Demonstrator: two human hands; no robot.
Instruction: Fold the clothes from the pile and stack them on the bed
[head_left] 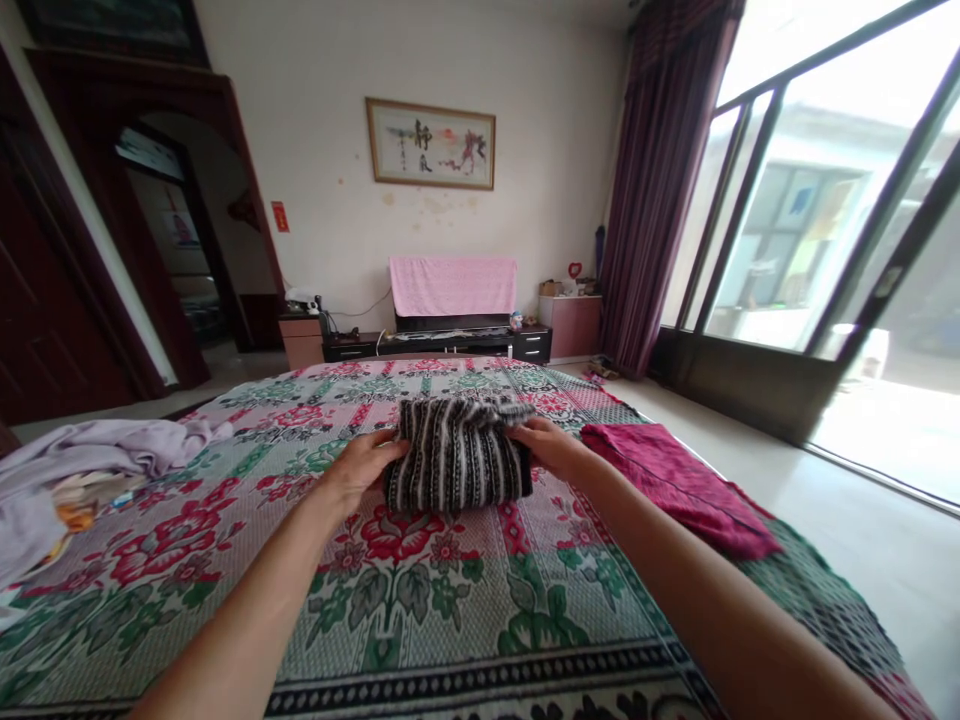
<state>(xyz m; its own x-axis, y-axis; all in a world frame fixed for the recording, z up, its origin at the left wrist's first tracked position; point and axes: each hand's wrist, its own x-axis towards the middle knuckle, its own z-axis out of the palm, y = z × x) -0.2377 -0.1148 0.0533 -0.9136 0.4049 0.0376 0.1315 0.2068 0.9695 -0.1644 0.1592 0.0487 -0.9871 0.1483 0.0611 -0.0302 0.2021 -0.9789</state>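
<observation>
A black, grey and white striped knit garment [457,460], folded into a thick bundle, rests on the flowered bedspread [390,620] in front of me. My left hand [367,465] grips its left edge, the thumb on top and the other fingers partly hidden. At the upper right edge, my right hand [551,448] pinches the fabric, with its fingertips partly behind the cloth. Which kind of garment it is, I cannot tell from the fold.
A folded crimson cloth [675,485] lies at the bed's right side. On the left is a heap of pale lilac fabric [112,450]. Beyond the bed, a pink cloth [454,287] covers the top of a screen on a low black cabinet [352,347]. Glass doors [787,220] stand at right.
</observation>
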